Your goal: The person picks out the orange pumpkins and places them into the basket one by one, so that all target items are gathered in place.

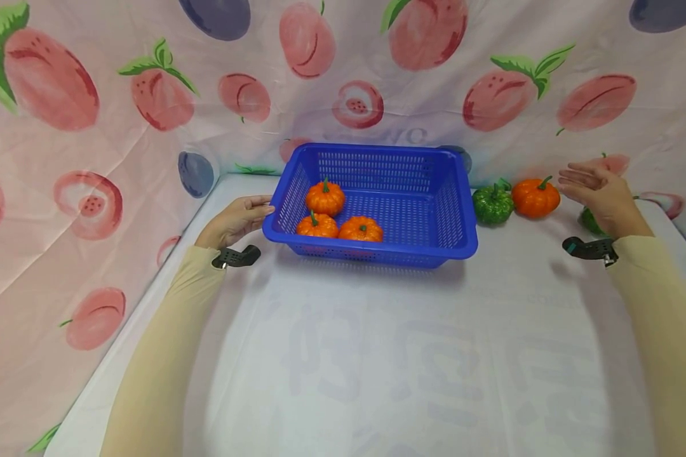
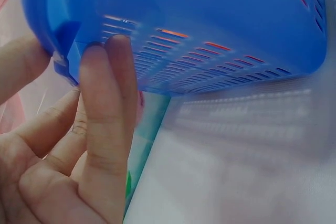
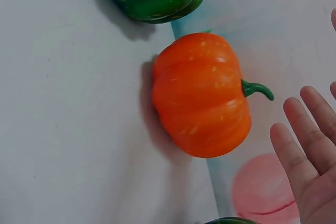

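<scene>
My left hand [image 1: 237, 221] pinches the left rim of a blue plastic basket [image 1: 460, 249]. In the left wrist view the thumb is at the rim and straight fingers [image 2: 102, 114] reach up under it. Three orange toy pumpkins, one of them at the back [image 1: 324, 199], lie in the basket's left half. My right hand [image 1: 603, 197], fingers extended and holding nothing, hovers just right of another orange pumpkin [image 1: 535, 198] with a curved green stem. A green pumpkin [image 1: 493, 206] sits between that one and the basket. Another green one [image 1: 590, 221] is partly hidden behind my right hand.
The basket and pumpkins stand on a white-covered table [image 1: 377, 355], near its back edge. A fruit-print cloth [image 1: 320, 108] hangs behind and along the left side. Black wrist mounts [image 1: 237, 256] sit on both wrists.
</scene>
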`<state>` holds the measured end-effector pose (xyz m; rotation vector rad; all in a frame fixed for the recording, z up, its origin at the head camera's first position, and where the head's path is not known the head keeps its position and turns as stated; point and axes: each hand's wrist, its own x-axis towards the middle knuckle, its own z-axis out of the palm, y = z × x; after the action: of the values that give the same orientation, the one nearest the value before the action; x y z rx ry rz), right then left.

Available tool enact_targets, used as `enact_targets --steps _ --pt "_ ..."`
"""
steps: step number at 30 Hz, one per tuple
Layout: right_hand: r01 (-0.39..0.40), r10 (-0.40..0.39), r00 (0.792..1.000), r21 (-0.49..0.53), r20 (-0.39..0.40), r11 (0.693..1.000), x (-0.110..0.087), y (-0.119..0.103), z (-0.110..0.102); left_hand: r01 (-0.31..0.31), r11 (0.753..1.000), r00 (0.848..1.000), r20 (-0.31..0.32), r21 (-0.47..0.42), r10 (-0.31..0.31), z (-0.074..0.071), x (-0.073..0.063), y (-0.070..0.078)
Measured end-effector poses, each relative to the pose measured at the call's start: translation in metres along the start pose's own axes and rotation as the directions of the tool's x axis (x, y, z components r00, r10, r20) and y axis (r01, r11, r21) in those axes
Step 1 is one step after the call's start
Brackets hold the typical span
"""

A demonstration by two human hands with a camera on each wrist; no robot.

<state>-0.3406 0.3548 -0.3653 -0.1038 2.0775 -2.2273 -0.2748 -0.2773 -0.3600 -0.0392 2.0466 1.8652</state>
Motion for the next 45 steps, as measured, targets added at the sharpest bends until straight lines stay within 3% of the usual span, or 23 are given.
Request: enact_targets --steps 6,10,20,29,40,45 --pt "-0.052 0.046 0.998 -0.148 -0.045 0.988 0.003 0.005 -0.004 -0.001 1.0 1.0 0.005 0.002 0.001 0.0 0.0 0.0" --pt "-0.081 0.069 0.995 -0.193 -0.067 0.978 0.005 0.01 -0.007 -0.003 1.0 1.0 0.007 -0.009 0.003 0.0 0.0 0.0" --pt "-0.125 0.116 0.988 -0.09 -0.101 0.988 0.004 0.014 -0.005 -0.011 1.0 1.0 0.009 -0.008 0.011 -0.001 0.001 -0.001" --pt "-0.159 0.131 0.983 -0.236 -0.129 0.959 0.005 0.02 -0.003 -0.01 1.0 1.0 0.006 0.013 0.01 -0.002 0.001 -0.002" --pt "-0.137 0.12 0.987 -0.185 -0.105 0.973 0.009 0.03 -0.008 -0.002 1.0 1.0 0.008 0.003 0.002 -0.001 0.002 -0.002" --pt "-0.147 0.118 0.986 -0.283 -0.116 0.948 0.011 0.035 -0.009 -0.005 1.0 1.0 0.012 0.001 0.005 -0.002 0.003 -0.002"
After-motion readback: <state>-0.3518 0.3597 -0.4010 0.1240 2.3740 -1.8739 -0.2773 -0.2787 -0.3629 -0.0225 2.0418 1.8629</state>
